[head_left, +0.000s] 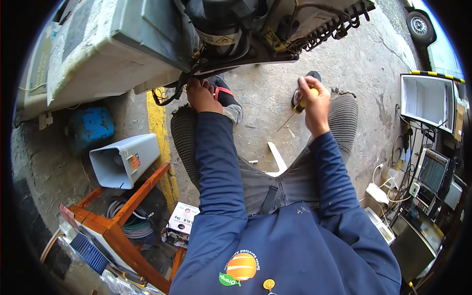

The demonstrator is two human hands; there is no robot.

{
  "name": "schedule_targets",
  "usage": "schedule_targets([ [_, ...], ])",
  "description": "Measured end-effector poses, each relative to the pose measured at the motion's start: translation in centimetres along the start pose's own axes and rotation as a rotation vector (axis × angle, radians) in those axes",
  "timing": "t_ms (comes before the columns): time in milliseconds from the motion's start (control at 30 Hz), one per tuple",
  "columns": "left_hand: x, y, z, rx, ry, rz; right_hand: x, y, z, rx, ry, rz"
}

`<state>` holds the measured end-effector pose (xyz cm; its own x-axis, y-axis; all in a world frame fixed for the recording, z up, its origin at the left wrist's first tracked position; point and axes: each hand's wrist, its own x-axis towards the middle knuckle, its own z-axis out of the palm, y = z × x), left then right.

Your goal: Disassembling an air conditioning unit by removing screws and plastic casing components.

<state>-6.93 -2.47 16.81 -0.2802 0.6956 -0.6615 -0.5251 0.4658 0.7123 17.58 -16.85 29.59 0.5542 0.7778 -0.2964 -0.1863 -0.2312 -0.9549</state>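
Note:
At the base of an appliance with a black compressor (pixel 219 22), my left hand (pixel 200 96) has its fingers curled under the bottom edge, beside hanging black cables (pixel 179 83); what it grips is hidden. My right hand (pixel 317 105) holds a screwdriver with a yellow handle (pixel 301 102), its thin shaft angled down and left over the concrete. A wide finned coil (pixel 339 24) runs along the top right of the appliance. A white strip (pixel 277 156) lies on the floor between my legs.
At left are a blue cylinder (pixel 91 125), a grey bin (pixel 123 160), a wooden frame (pixel 140 196), coiled hoses and a carton (pixel 179 221). At right stand an open white container (pixel 425 101), cables, a power strip (pixel 377 194) and metal units. A car wheel (pixel 420 27) is upper right.

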Motion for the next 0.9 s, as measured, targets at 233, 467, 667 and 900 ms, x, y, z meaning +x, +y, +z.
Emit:
schedule_targets([
  [233,-1.0,0.2,0.5,0.147,-0.081,0.18,10.3,0.3,-2.0,-0.009,0.09,0.054],
  [467,-0.5,-0.4,2.1,0.282,-0.105,0.353,16.8,3.1,-4.3,-0.225,-0.127,0.017],
  [667,1.9,-1.5,2.9,0.431,0.005,0.487,13.6,2.2,-1.4,-0.162,-0.143,0.014],
  [900,3.9,-2.5,3.2,0.627,-0.004,0.593,12.8,1.2,-0.8,-0.117,-0.064,0.005],
])
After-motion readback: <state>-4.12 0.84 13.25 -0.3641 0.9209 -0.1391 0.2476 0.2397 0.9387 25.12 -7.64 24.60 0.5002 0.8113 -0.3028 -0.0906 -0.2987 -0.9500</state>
